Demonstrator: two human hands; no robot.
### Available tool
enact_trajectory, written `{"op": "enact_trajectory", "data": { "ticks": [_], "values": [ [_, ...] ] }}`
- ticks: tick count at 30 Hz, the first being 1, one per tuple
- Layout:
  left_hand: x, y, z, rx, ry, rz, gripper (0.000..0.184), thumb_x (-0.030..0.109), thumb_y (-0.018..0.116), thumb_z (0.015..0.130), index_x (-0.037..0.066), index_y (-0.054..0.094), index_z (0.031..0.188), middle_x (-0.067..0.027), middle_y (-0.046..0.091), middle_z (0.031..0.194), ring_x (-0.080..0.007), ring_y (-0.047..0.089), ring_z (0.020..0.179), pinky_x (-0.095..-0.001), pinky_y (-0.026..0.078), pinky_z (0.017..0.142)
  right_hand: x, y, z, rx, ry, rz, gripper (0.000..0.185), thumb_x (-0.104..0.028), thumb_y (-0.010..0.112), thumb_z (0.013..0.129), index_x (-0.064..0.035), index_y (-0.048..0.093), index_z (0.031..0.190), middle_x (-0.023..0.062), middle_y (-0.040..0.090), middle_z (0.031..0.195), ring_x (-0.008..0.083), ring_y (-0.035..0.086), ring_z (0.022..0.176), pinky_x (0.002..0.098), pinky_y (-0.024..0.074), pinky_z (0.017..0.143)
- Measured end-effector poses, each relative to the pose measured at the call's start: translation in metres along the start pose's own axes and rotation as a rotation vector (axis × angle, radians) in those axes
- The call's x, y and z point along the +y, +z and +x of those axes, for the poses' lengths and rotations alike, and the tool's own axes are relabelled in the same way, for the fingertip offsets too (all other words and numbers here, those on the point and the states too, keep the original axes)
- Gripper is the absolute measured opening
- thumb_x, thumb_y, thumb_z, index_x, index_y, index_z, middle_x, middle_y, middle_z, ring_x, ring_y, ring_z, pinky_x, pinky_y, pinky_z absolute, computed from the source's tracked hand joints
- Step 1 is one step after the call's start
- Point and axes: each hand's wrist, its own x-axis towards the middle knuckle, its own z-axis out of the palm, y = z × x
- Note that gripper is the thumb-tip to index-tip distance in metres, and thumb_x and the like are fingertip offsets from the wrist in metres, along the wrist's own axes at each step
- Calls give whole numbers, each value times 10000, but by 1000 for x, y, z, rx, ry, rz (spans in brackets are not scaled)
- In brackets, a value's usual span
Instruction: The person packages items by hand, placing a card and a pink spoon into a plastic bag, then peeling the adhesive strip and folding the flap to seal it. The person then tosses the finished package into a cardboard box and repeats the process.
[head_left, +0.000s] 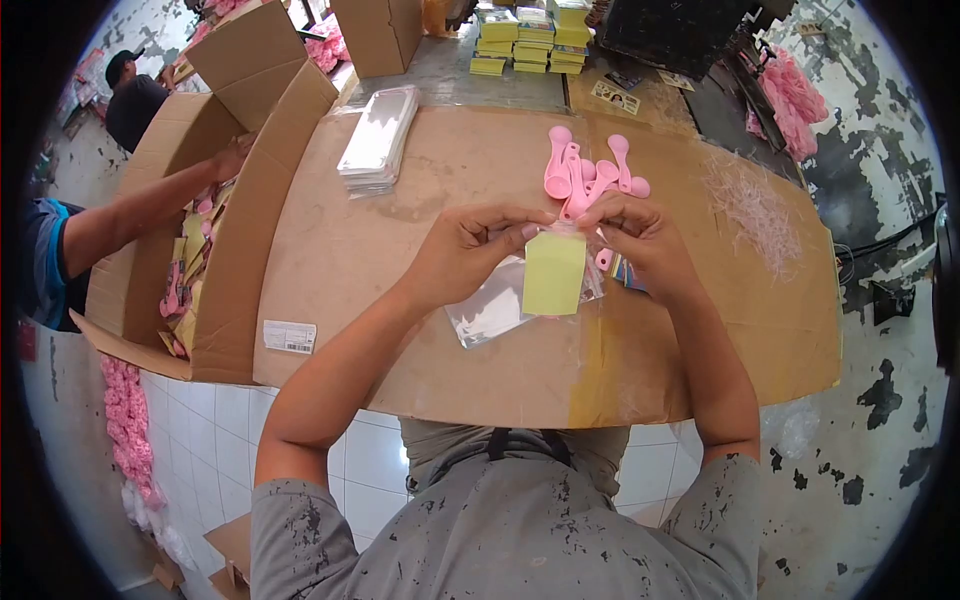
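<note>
Your left hand [482, 252] and right hand [645, 232] pinch the upper edge of a clear plastic bag [568, 226], thumbs meeting index fingers on either side of its mouth, the remaining fingers curled loosely inward. The bag hangs between your hands above the middle of the counter [690, 350], its film thin, glossy and slightly puckered at the top. A flat, matte, yellow-green card [554, 275], roughly rectangular, shows within it. Your forearms converge from both sides, elbows bent and spread near the counter's front edge, wrists turned inward. Just beyond your fingertips lies a heap of pink scoops [601, 174], smooth and plastic-looking, with rounded bowls and holed handles. Below your left hand, loose transparent sleeves [486, 310] lie flat and reflective on the counter's tan, cardboard-faced top; a neat stack of similar sleeves [378, 140], long and rectangular, stands farther back on the left. To your right, thin clear strips [757, 215] form a tangled, wispy mat. A white label [289, 336] bearing a barcode lies near the left edge. Beside it, a corrugated cardboard box [245, 220] contains pink and yellow pieces, and a co-worker's arm [140, 213] extends into it.
</note>
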Motion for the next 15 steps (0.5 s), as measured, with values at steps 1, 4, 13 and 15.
{"op": "enact_trajectory", "data": {
  "ticks": [1,4,13,15],
  "values": [
    [2,-1,0,-12,-25,15,276,120,619,1061,-50,699,1262,-123,746,1174,-128,711,997,-295,581,879,-3,-1,0,-5,2,-51,139,-14,680,964,23,758,1074,44,726,1038,94,664,938,262,532,819],
    [7,-2,0,-19,-57,-300,291,140,629,1058,-56,698,1261,-127,750,1162,-139,719,1026,-295,578,879,-6,-7,0,-43,24,-4,153,-27,656,979,28,764,1071,53,726,1044,99,663,942,269,526,816],
    [0,-3,3,-37,-174,-40,305,135,643,1050,-26,678,1306,-87,740,1175,-123,702,1050,-283,581,938,-1,-1,-1,-15,30,-18,150,30,737,920,32,755,1069,49,711,1062,102,666,965,269,532,845],
    [-2,-1,3,-33,-153,-73,301,131,636,1054,-23,677,1310,-82,741,1170,-117,699,1046,-281,580,934,3,-3,-2,-33,29,-24,208,26,730,927,29,720,1136,47,708,1071,104,667,972,269,531,852]
  ]
}}
